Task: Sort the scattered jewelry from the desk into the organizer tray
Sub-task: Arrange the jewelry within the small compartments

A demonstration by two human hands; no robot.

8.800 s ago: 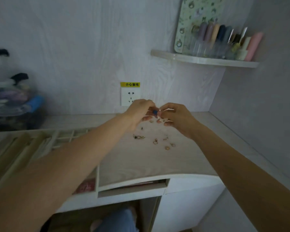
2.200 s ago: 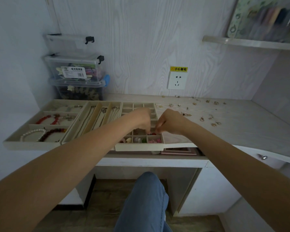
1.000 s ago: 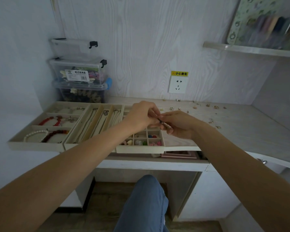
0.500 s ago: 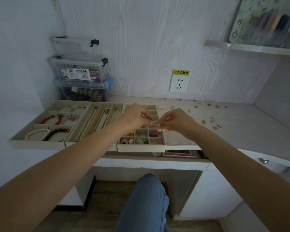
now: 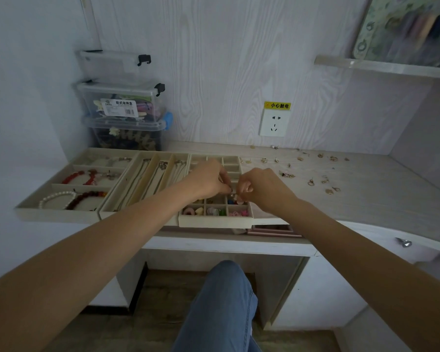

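Pale wood-grain walls close in a corner alcove, seen from the head camera, with a light surface (image 5: pixel 366 199) running along the back wall. The organizer tray (image 5: pixel 215 221) sits on the surface's left part as a landmark: three cream sections side by side, the rightmost a grid of small cells. Left of that grid, long slots hold chains, and further left wider bays hold a pearl bracelet (image 5: pixel 55 199) and red bead bracelets (image 5: pixel 79 176). Behind the tray, against the wall, stand stacked clear storage boxes (image 5: pixel 122 107). Right of the tray, scattered earrings (image 5: pixel 323 179) and other small gold pieces lie across the surface, well apart from one another. Above these, a white wall socket (image 5: pixel 273 122) carries a yellow warning label.

Both hands meet over the tray's grid section. The left hand (image 5: pixel 208 180) and right hand (image 5: pixel 262 188) have curled fingers whose tips come together on a small piece of jewelry (image 5: pixel 235 196), too small to identify, held just above the near-right cells. Coloured trinkets fill the front row of cells below.

A blue-jeaned knee (image 5: pixel 221 301) shows under the surface.
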